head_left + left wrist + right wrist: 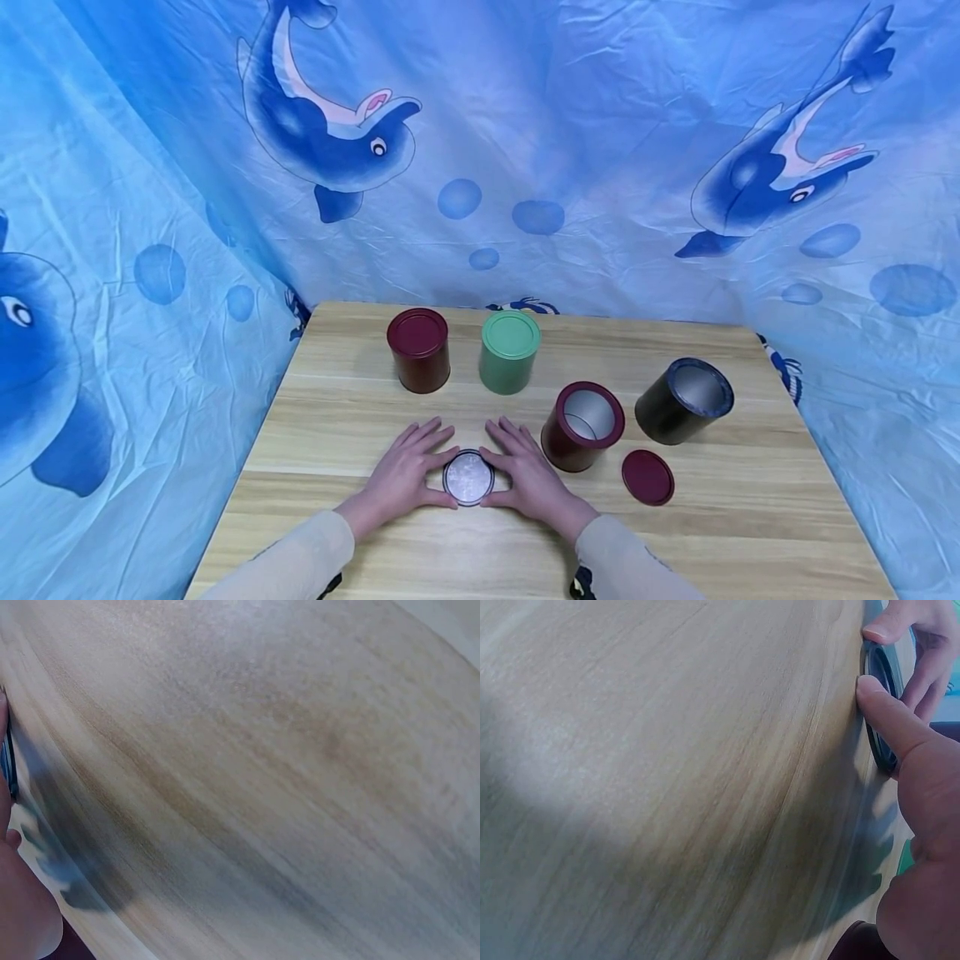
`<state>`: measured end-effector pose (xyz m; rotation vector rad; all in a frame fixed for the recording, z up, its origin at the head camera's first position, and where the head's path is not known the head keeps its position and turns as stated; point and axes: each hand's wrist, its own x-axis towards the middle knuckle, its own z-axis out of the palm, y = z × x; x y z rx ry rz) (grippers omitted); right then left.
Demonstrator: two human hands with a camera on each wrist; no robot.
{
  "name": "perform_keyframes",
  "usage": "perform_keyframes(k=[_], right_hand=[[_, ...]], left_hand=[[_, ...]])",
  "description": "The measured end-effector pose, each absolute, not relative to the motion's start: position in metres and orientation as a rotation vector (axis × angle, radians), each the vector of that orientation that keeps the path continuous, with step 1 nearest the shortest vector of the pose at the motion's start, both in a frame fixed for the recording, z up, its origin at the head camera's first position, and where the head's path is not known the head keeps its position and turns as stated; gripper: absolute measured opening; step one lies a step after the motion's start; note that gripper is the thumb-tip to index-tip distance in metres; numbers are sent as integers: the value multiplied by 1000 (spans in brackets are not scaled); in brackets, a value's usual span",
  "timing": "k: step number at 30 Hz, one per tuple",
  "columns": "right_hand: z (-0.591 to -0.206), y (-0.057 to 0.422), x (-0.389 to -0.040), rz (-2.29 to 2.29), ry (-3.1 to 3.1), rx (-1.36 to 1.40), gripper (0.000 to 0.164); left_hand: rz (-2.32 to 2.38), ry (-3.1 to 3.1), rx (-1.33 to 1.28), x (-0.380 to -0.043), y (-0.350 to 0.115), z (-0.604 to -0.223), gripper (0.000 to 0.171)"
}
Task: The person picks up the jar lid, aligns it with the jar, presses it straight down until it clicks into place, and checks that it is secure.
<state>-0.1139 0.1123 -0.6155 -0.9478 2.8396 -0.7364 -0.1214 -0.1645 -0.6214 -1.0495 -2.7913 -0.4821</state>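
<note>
Both the left hand (pixel 402 475) and the right hand (pixel 531 477) hold the lid (pixel 468 477) from opposite sides on the table (pixel 465 554), with the green can (pixel 506 368) beyond it and the open red can (pixel 564 443) just beside the right hand.

With our left hand (pixel 408 472) and right hand (pixel 530 477), backs upward, we grip the dark-rimmed disc (pixel 468 477) from opposite sides, thumb (pixel 441 498) nearer us, forefinger (pixel 441 459) farther. Our pale-sleeved forearms (pixel 303 550) slant inward from its near side.
</note>
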Motion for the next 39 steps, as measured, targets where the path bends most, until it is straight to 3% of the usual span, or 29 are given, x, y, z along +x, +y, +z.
perform_keyframes(k=[25,39], right_hand=[[-619,112,-116,-887,2759,-956,80],[-595,102,-117,-993,2770,-1051,83]], left_hand=[[-630,-2782,-1041,-122,-166,-622,88],[-653,-2736,-1054,-122,-180,-585,87]])
